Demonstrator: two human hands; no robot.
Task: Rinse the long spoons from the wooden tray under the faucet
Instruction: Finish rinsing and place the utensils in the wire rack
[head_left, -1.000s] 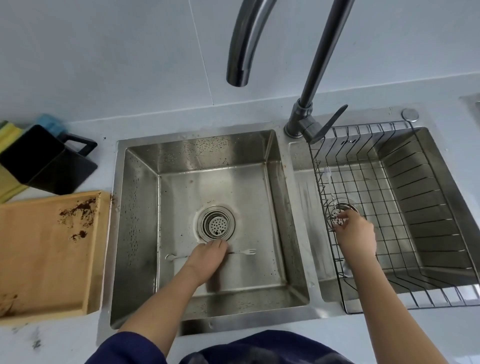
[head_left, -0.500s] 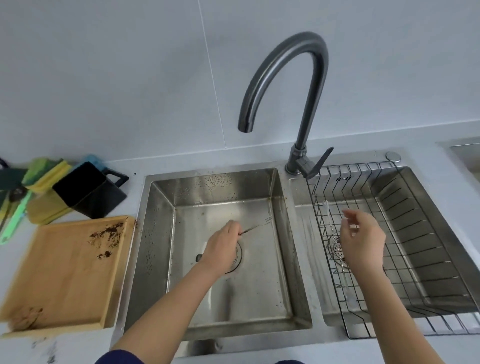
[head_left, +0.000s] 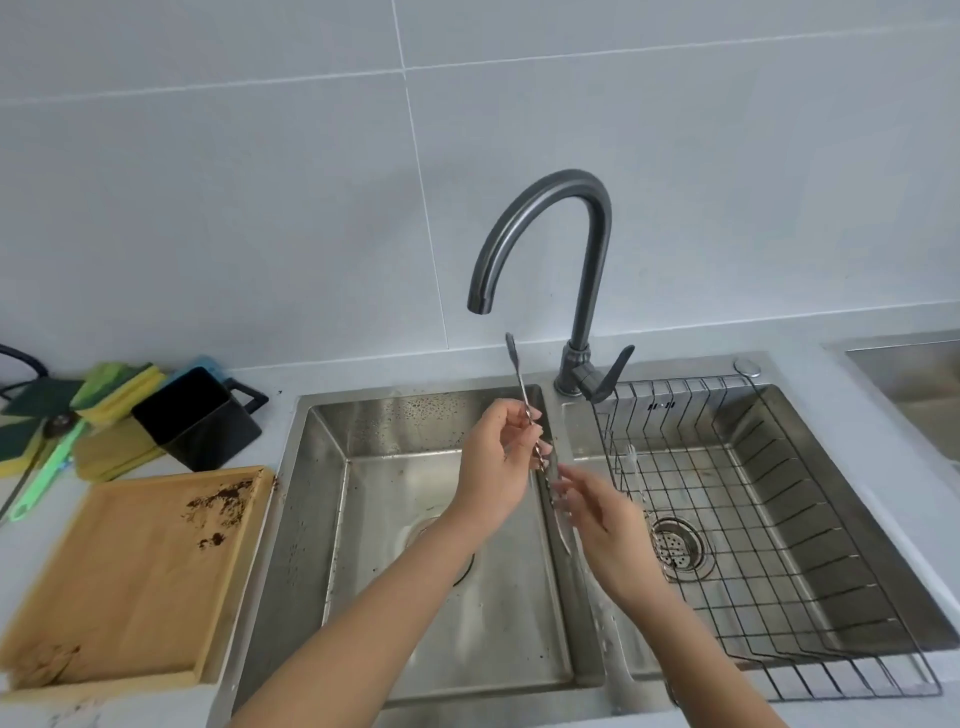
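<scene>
Pale grey wall tiles (head_left: 260, 208) with thin seams rise beyond the hands, above a light counter (head_left: 883, 519) holding a steel double sink (head_left: 311, 519), under soft, even light, with sponges (head_left: 114, 384) far left of the hands.

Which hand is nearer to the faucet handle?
Left. The left hand holds the long spoon just below and left of the faucet handle; the right hand is lower, toward the camera.

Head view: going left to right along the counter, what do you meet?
Sponges → black container → wooden tray → left basin → long spoon in the left hand → faucet → wire rack.
</scene>
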